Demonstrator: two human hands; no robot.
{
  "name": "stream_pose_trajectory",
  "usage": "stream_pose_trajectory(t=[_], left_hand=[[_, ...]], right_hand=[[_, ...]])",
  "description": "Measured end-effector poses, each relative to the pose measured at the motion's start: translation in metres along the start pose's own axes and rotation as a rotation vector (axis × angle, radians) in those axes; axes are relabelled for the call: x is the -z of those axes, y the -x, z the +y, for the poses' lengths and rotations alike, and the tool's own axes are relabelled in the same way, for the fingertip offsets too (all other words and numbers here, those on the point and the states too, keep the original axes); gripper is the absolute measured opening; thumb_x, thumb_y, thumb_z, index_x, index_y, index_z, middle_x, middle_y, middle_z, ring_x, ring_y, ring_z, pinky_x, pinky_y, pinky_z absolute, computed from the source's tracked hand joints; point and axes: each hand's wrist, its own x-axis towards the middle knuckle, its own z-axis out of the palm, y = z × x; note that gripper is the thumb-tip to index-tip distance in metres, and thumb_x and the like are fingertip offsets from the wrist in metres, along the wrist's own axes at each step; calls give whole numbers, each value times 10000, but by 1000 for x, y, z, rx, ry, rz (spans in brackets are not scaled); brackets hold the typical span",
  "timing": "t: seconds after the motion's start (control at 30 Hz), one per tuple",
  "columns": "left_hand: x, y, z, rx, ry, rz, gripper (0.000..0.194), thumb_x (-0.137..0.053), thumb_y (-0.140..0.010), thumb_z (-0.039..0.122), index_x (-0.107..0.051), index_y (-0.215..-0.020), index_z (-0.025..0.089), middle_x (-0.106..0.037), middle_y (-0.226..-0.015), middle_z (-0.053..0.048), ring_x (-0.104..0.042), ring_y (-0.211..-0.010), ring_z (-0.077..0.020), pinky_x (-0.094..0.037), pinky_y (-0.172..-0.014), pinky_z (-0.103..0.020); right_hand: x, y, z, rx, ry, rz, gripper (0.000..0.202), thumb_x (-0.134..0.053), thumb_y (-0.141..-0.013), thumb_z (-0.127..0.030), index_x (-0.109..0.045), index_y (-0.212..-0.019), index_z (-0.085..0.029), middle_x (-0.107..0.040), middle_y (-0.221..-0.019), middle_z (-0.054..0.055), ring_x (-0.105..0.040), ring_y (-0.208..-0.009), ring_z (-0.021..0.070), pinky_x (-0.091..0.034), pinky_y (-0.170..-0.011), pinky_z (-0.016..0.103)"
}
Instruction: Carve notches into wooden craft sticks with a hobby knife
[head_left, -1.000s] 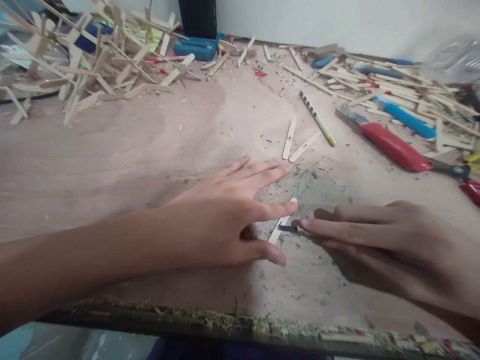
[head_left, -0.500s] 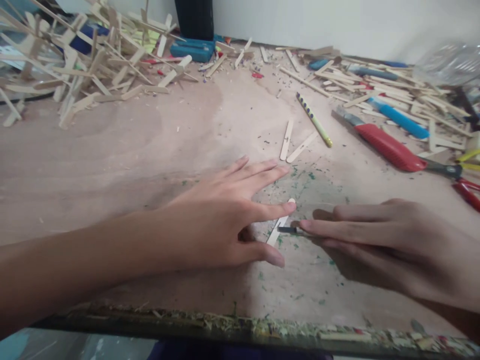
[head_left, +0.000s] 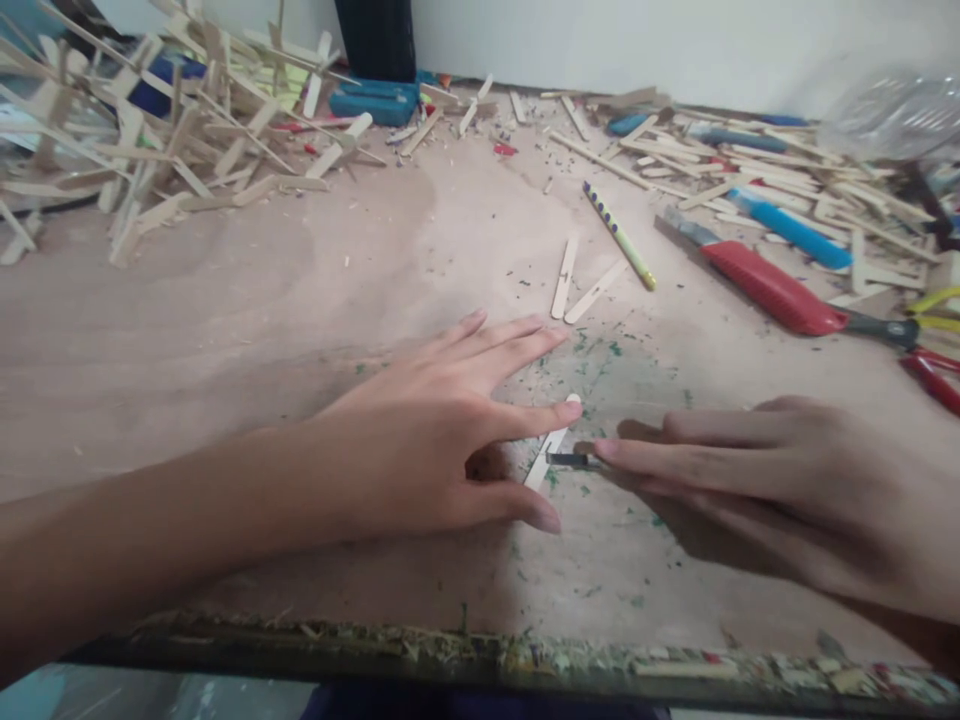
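Observation:
A pale wooden craft stick lies slantwise on the table, with a small cut near its middle. My left hand is spread over the table, pinning the stick down: the index fingertip presses its upper end and the thumb lies across its lower end. Pinched in my right hand is a slim craft knife, its grey blade tip touching the stick at the cut. Most of the knife's handle is hidden by the fingers. Beyond my left fingertips lie two more notched sticks, one steep and the other slanted.
A yellow pencil, a red-handled knife and a blue pen-like tool lie to the right. Piled sticks fill the back right; joined stick pieces crowd the back left. Shavings line the front edge.
The whole view has shifted slightly, so everything sits a little farther left. Both hands, the stick and the blade keep nearly the same places relative to each other.

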Motion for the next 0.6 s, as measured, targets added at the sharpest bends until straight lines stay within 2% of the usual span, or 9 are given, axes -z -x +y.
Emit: stream_pose_trajectory(t=[0.1,0.2,0.3,0.37,0.53,0.6], left_hand=[[4,-2,1,11,0,-37,743,-781,-1104,788,-767,-1672,309,-432,-1963,-225,-373,-1871,-416,-330,-1527,-671],[8,-4,3,29,16,-88,740,-780,-1109,779,-772,-1670,296,-404,-1974,-219,-355,-1875,-429,-317,-1533,-674],[10,-5,3,30,22,-84,735,-781,-1110,776,-775,-1667,297,-415,-1974,-194,-361,-1872,-438,-317,-1537,-667],[9,-5,3,17,16,-76,730,-782,-1114,766,-781,-1662,285,-431,-1962,-214,-372,-1865,-448,-328,-1528,-686],[7,-3,1,-9,-2,-58,725,-785,-1118,753,-783,-1656,268,-437,-1948,-254,-385,-1856,-462,-360,-1502,-732],[5,-3,1,-13,-13,-43,728,-788,-1110,766,-788,-1648,276,-451,-1941,-256,-392,-1855,-447,-372,-1496,-728]], right_hand=[[-2,0,2,40,30,1,415,-415,-1313,-313,-652,-1651,-360,-882,-1303,11,-850,-872,102,-565,-622,208],[-5,-2,1,20,49,16,430,-395,-1320,-323,-649,-1665,-361,-858,-1169,-24,-818,-814,82,-567,-638,220],[-6,-4,-1,37,79,17,428,-384,-1323,-310,-661,-1648,-327,-764,-989,-59,-714,-677,40,-509,-598,197],[-5,-4,-3,61,105,12,415,-401,-1313,-279,-667,-1631,-292,-725,-948,-65,-675,-646,30,-480,-582,184],[-4,-8,-7,87,168,3,419,-462,-1274,-206,-680,-1631,-228,-792,-1032,-18,-674,-664,68,-467,-581,240],[-3,-10,-8,103,154,4,445,-455,-1258,-173,-701,-1628,-205,-790,-997,-8,-658,-633,76,-449,-556,246]])
